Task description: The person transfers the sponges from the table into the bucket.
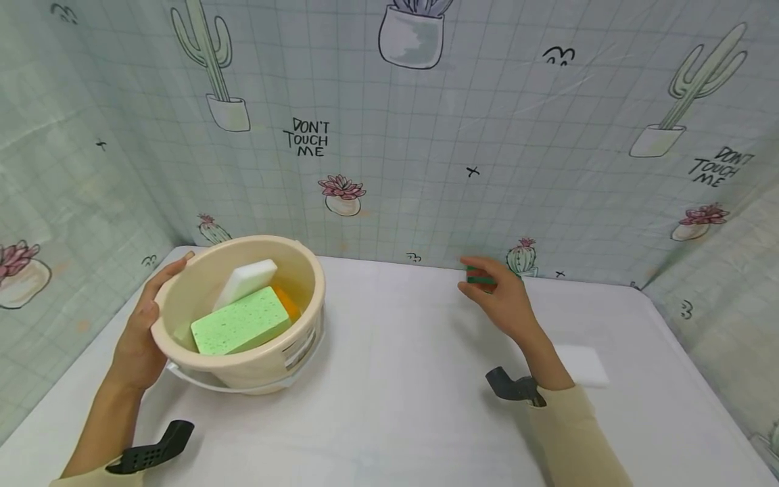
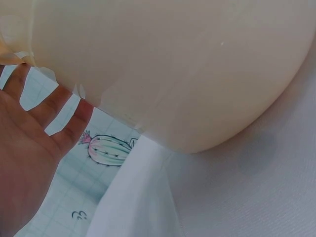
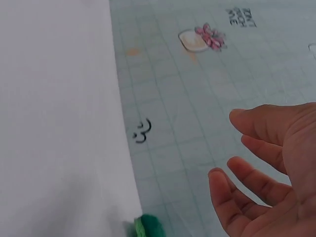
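At table's back edge — right hand [image 1: 496,297] open near green sponge [image 1: 479,276]; left hand [image 1: 143,325] flat against bucket [image 1: 255,365].

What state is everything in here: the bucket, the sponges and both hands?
Bucket: upright, holding sponges.
Green sponge: lying tilted inside the bucket.
White sponge: leaning inside the bucket.
Small green sponge: on the table by the wall.
Left hand: steadying the bucket.
Right hand: open, near the small green sponge.

Cream bucket [image 1: 255,368]; green sponge [image 1: 240,329]; white sponge [image 1: 246,283].
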`<state>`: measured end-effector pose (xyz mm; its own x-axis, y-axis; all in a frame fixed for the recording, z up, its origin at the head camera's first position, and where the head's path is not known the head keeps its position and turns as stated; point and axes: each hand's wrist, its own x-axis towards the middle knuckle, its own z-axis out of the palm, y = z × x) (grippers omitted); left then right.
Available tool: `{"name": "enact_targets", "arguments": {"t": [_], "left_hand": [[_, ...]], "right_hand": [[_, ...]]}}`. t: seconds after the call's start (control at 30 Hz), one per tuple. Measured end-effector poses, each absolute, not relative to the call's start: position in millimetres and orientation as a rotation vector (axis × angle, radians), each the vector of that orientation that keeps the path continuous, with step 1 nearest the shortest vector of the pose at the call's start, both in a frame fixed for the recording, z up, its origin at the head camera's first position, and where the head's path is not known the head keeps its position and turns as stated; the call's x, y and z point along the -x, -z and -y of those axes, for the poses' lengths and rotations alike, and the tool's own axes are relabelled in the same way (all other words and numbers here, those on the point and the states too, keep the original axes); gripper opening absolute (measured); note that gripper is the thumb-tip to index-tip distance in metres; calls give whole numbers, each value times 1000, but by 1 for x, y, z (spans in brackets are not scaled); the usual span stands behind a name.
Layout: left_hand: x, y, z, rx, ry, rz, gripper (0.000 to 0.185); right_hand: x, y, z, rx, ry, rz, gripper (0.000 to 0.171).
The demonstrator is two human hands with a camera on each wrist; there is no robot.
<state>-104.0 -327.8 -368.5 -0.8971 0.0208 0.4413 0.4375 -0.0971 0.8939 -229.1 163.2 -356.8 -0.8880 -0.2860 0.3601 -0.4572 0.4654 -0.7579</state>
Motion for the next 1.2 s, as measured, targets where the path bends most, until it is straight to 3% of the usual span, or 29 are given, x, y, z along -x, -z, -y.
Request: {"name": "enact_targets", "arguments": {"t": [0.73,1.2], "left_hand": [[105,374,333,599,2132,1806,58],[109,375,331,586,2129,1813,58]], "right_hand": [[249,387,-220,-366,-1381,2614,50],[256,406,-241,-198,-1353,2723,66]]}}
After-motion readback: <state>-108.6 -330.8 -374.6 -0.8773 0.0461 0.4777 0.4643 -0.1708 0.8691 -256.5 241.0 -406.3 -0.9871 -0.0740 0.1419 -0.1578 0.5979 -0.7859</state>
